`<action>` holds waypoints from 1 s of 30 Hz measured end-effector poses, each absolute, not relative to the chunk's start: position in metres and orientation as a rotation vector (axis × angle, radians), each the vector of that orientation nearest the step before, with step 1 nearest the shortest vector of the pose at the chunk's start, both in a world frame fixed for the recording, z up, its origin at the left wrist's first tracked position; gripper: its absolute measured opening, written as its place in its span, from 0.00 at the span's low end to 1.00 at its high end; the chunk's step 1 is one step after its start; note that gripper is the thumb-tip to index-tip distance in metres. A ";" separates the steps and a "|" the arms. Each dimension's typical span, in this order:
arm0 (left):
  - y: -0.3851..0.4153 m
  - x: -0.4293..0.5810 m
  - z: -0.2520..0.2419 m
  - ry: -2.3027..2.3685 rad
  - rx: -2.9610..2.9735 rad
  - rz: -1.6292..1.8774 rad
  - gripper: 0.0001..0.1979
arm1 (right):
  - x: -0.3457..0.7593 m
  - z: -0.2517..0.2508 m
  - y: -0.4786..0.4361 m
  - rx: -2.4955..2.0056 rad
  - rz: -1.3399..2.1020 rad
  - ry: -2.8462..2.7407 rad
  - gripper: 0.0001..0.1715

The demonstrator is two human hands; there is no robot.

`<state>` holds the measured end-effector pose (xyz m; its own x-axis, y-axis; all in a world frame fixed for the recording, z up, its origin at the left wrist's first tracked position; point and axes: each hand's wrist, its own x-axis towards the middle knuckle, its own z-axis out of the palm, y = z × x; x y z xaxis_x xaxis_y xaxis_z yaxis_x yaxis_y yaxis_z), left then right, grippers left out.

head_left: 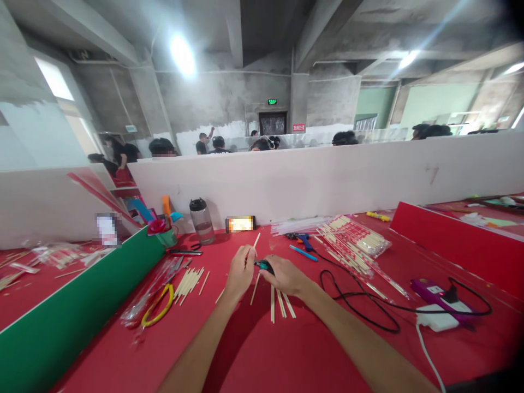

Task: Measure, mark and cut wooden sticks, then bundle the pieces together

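Note:
My left hand (239,270) is closed around a thin wooden stick (257,240), whose upper end sticks out above the fingers. Beside it, my right hand (286,277) grips teal-and-black pliers (266,266), their jaws pointing at the left hand. Whether the jaws touch the stick I cannot tell. Several loose wooden sticks (273,305) lie on the red table (270,360) just below my hands. Further left is a pile of short sticks (189,284), next to yellow-handled scissors (159,305).
At the back stand a dark bottle (202,221) and a phone (240,224). To the right lie a blue glue gun (302,240), a blue pen (303,253), bagged sticks (356,240), and a purple power strip (442,297) with trailing cables. Green (94,295) and red (458,245) dividers flank the table.

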<state>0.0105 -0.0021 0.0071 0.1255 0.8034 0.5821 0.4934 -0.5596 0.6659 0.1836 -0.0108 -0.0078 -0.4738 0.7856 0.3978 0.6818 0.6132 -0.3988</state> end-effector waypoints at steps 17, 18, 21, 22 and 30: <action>-0.001 0.010 0.006 1.307 2.112 1.432 0.17 | 0.183 -0.009 -0.010 -1.147 0.273 -2.270 0.18; 0.000 0.010 0.005 1.307 2.110 1.431 0.17 | 0.183 -0.011 -0.010 -1.145 0.275 -2.262 0.17; 0.001 0.010 0.004 1.301 2.113 1.432 0.17 | 0.182 -0.015 -0.008 -1.140 0.270 -2.242 0.14; 0.001 0.009 0.004 1.300 2.113 1.439 0.17 | 0.182 -0.016 -0.008 -1.131 0.268 -2.236 0.15; -0.002 0.010 0.006 1.315 2.141 1.454 0.17 | 0.182 -0.022 -0.007 -1.047 0.310 -2.213 0.19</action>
<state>0.0100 -0.0016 0.0060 0.1008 0.7768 0.6216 0.5403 -0.5674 0.6214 0.1824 -0.0070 -0.0220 -0.4605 0.7564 0.4646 0.5996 0.6510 -0.4655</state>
